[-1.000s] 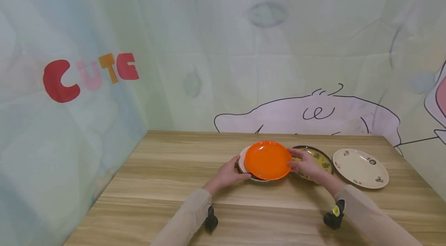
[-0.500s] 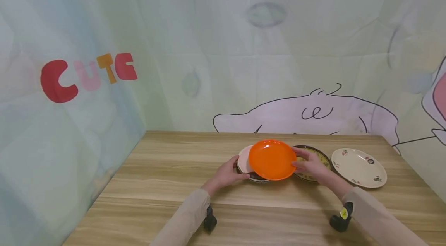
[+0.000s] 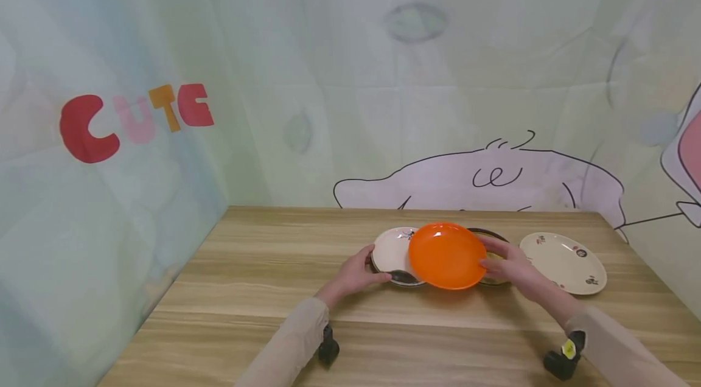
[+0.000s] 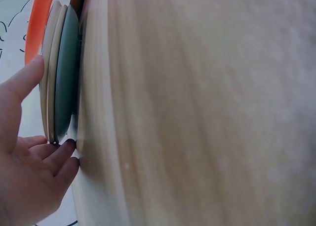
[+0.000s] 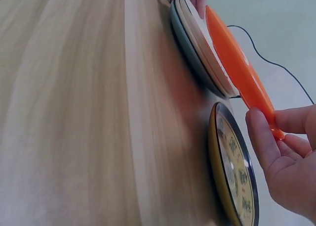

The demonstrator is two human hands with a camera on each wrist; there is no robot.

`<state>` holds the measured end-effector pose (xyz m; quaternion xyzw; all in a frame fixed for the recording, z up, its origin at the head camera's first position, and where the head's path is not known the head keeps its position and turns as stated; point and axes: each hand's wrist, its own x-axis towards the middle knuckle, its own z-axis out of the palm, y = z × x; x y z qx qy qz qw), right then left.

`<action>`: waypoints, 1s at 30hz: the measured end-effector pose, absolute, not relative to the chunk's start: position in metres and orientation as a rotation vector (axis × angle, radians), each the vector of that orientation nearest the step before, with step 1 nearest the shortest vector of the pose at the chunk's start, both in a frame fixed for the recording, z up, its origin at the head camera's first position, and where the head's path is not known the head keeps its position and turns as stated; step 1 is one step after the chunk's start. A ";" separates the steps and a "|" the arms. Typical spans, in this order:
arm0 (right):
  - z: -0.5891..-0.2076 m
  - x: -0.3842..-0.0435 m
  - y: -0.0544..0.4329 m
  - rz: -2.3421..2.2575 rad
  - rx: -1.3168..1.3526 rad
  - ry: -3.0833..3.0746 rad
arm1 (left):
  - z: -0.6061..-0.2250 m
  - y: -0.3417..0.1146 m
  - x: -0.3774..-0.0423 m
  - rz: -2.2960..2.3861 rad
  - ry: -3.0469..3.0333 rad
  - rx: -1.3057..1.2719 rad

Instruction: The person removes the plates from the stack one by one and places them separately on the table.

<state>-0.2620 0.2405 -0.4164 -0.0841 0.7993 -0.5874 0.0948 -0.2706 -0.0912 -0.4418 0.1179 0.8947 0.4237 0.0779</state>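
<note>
My right hand (image 3: 517, 268) pinches the right rim of an orange plate (image 3: 446, 256), thumb on one face and fingers on the other in the right wrist view. The plate is raised and tilted, overlapping the right part of a stack of plates (image 3: 390, 251). My left hand (image 3: 356, 272) grips the stack's left edge. In the left wrist view its thumb lies at the top plate's rim and its fingers curl by the lower edge. Cream plates (image 4: 53, 77) top the stack, with a grey-green plate (image 4: 66, 77) beneath them.
A yellow patterned plate (image 5: 234, 166) with a dark rim lies right of the stack, partly hidden in the head view by the orange plate and my right hand. Farther right lies a cream plate (image 3: 569, 265) with small printed figures. A printed cloth (image 3: 306, 70) hangs behind the wooden table (image 3: 263, 265).
My right hand has moved right with the orange plate, sliding it off most of the stack and baring the cream plate's printed top. My left hand has stayed at the stack's left edge.
</note>
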 end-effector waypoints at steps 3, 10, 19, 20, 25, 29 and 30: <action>-0.417 -0.257 0.247 -1.756 -0.247 2.359 | -0.442 -0.091 -0.271 1.261 2.686 0.350; -0.417 -0.244 0.262 -1.716 -0.173 2.384 | -0.440 -0.091 -0.271 1.233 2.706 0.362; -0.422 -0.235 0.285 -1.681 -0.180 2.419 | -0.439 -0.092 -0.269 1.262 2.690 0.378; -0.423 -0.234 0.287 -1.681 -0.184 2.417 | -0.440 -0.092 -0.269 1.264 2.689 0.380; -0.426 -0.228 0.298 -1.646 -0.162 2.422 | -0.442 -0.092 -0.270 1.260 2.691 0.383; -0.429 -0.225 0.306 -1.635 -0.152 2.393 | -0.443 -0.092 -0.271 1.251 2.698 0.382; -0.429 -0.225 0.308 -1.632 -0.152 2.379 | -0.443 -0.092 -0.271 1.252 2.699 0.382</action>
